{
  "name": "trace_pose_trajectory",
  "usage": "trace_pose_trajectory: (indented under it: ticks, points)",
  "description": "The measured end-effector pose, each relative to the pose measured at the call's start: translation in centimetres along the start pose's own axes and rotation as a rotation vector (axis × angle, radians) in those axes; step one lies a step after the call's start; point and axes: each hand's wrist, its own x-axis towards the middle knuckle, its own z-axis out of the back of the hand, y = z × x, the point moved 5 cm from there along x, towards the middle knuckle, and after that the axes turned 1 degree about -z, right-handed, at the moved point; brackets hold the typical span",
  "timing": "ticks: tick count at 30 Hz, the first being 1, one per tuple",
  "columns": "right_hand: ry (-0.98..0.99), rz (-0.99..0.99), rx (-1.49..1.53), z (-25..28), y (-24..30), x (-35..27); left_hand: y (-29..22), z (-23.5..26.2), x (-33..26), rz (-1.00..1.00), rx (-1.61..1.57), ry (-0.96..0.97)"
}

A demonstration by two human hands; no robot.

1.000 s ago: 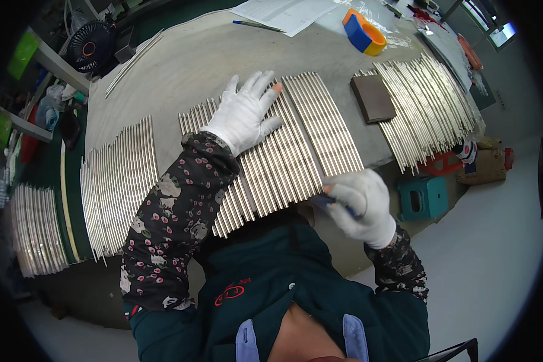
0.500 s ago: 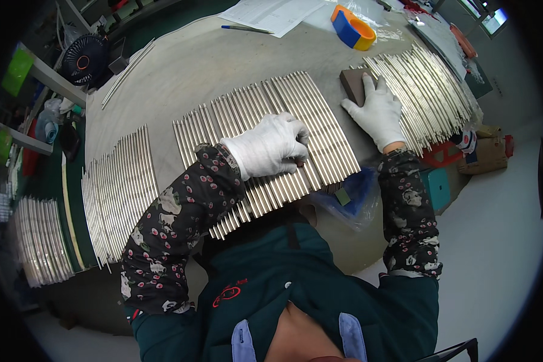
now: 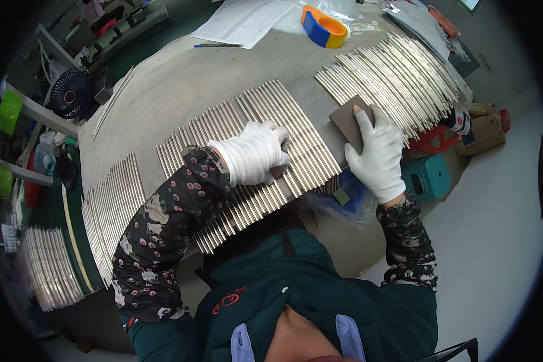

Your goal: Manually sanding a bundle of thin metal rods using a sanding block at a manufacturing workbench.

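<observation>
Here the gloved left hand [image 3: 256,158] lies half-curled over the metal rods [image 3: 271,142], pinning them. The right hand [image 3: 377,158] clasps a brown sanding block [image 3: 349,120]; keeping it flat should work best.

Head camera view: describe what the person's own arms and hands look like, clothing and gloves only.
Both hands wear plain white knit gloves: the left hand and the right hand. The glove cuffs end at the wrists. Both forearms are covered by long dark sleeves printed with small red and pale flower-like blotches. The sleeves join a dark teal top with a small red emblem on the chest. No bare forearm shows.
</observation>
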Motion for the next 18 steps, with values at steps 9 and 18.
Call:
trace_pose_trajectory:
  ticks: [9, 18]
  points:
    - [0.008, -0.010, 0.052, 1.7, -0.4, -3.8, 1.9, 2.1, 3.9, 0.020, -0.399, -0.531]
    - [0.007, -0.128, 0.094, 3.9, -3.4, -5.8, 1.1, 0.0, 8.0, 0.071, -0.232, -0.580]
